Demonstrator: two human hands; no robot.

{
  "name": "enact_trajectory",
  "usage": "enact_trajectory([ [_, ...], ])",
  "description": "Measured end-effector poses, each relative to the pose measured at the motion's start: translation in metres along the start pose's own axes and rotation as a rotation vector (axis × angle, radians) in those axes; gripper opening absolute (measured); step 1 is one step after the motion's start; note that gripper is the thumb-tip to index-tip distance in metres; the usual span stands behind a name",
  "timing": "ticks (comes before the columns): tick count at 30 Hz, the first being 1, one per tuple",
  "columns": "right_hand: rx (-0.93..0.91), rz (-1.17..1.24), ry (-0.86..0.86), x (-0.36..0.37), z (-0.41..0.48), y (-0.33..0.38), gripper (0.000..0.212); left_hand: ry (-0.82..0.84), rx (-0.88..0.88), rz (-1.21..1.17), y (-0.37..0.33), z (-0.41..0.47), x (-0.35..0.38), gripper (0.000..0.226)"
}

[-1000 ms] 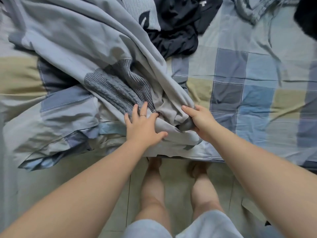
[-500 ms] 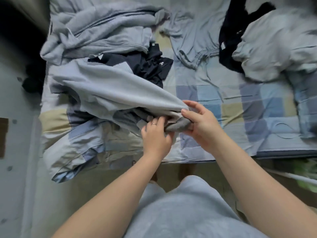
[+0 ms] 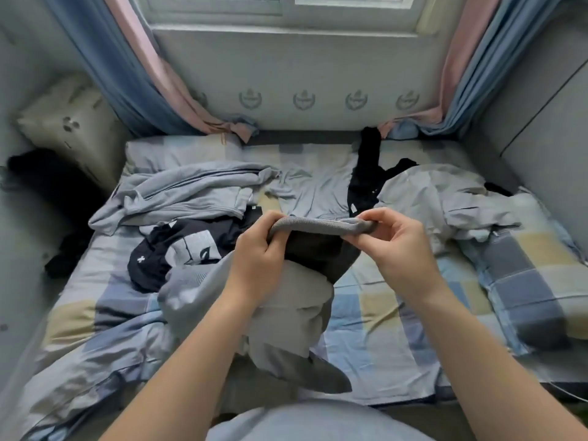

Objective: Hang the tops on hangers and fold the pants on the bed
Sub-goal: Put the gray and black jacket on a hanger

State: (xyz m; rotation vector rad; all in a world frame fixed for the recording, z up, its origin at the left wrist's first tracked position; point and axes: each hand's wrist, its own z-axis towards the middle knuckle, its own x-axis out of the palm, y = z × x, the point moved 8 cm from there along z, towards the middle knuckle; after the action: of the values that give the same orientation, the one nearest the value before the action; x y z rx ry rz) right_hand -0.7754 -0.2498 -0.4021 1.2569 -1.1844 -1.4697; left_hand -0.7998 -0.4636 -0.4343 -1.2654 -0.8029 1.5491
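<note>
A grey garment with a ribbed band hangs in front of me over the near part of the bed. My left hand grips the left end of its band and my right hand pinches the right end, so the band is stretched between them at chest height. The cloth below drapes down onto the checked sheet. Whether it is a top or pants I cannot tell.
More clothes lie on the bed: a grey zip jacket at the back left, a black printed top, grey pants, a black piece, a pale grey garment right. A pillow leans at far left. Curtains hang behind.
Both hands have lifted the grey garment off the bed and pulled its band apart. My view has risen from the bed's edge and my feet to the whole bed and the window.
</note>
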Motion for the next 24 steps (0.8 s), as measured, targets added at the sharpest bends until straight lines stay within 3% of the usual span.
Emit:
enact_trajectory([
  [6, -0.279, -0.155, -0.059, -0.057, 0.006, 0.061, 0.009, 0.032, 0.196, 0.03, -0.085, 0.037, 0.006, 0.022],
  [9, -0.346, -0.258, -0.102, -0.076, 0.01, 0.084, 0.033, 0.02, 0.233, 0.125, -0.103, 0.046, 0.011, 0.015],
  [14, -0.205, -0.113, 0.012, -0.084, 0.012, 0.066, 0.066, -0.05, 0.144, 0.339, -0.086, 0.05, 0.043, 0.023],
  [19, 0.061, 0.246, 0.083, -0.083, 0.008, 0.018, 0.095, 0.169, -0.042, 0.424, -0.024, 0.025, 0.105, 0.02],
  [21, 0.124, 0.357, 0.099, -0.085, 0.006, 0.004, 0.088, 0.256, -0.126, 0.434, 0.004, 0.012, 0.124, 0.027],
  [24, 0.183, 0.43, 0.103, -0.099, 0.004, -0.018, 0.064, 0.325, -0.224, 0.465, 0.039, -0.001, 0.133, 0.02],
])
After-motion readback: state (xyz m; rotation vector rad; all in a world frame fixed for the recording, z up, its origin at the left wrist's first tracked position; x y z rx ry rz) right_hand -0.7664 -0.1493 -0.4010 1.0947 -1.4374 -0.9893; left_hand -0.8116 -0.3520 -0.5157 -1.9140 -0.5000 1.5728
